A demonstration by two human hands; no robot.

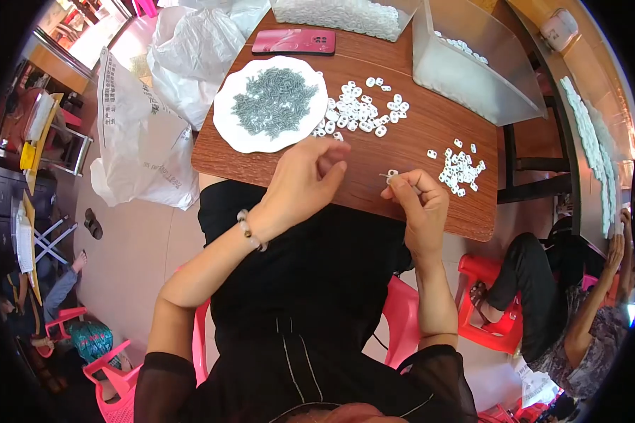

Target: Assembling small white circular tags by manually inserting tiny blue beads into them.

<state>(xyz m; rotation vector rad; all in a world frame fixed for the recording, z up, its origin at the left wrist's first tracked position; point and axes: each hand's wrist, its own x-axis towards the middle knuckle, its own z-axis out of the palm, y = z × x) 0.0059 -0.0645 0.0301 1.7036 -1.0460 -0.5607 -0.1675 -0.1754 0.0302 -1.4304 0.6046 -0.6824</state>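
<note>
A white scalloped plate at the table's left holds a heap of small grey screws. Right of it lies a loose pile of small white plastic two-holed pieces. My left hand hovers by the plate's near edge, fingers loosely curled, thumb and forefinger apart, nothing visible between them. In my right hand, thumb and forefinger pinch one small white plastic piece; a thin screw sticks out of it to the left. A second group of white pieces lies just right of that hand.
A pink phone lies at the table's far left. Clear-sided bins with white pieces stand at the back and far right. White sacks lean at the left. People sit at both sides; one is near a red stool.
</note>
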